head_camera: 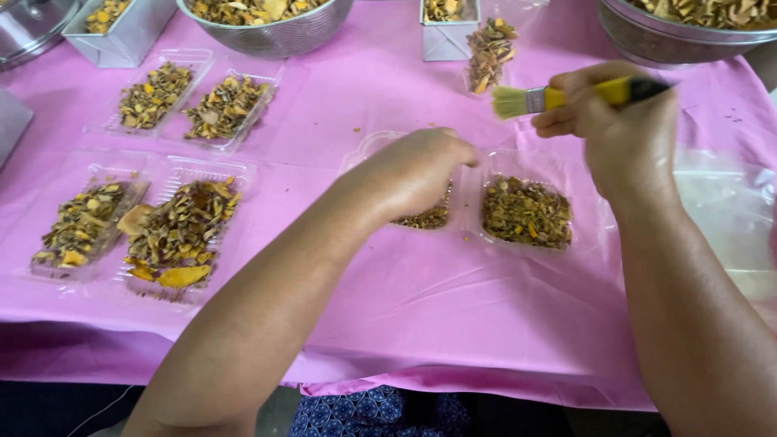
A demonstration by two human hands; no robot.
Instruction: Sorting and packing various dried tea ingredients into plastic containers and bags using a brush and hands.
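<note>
My right hand (619, 121) grips a yellow-handled brush (550, 99), bristles pointing left, above a clear plastic tray (526, 212) filled with dried brown and yellow pieces. My left hand (417, 171) rests fingers-down on the neighbouring clear tray (425, 217), hiding most of its contents. Both trays lie on a pink tablecloth (388, 275).
Several more filled clear trays (174, 235) lie to the left, two nearer and two farther (190, 105). Metal bowls (267, 24) of the same dried pieces stand along the far edge, with small rectangular tins (121, 32) and a clear bag (490, 48). Clear plastic sheeting (728, 210) lies at right.
</note>
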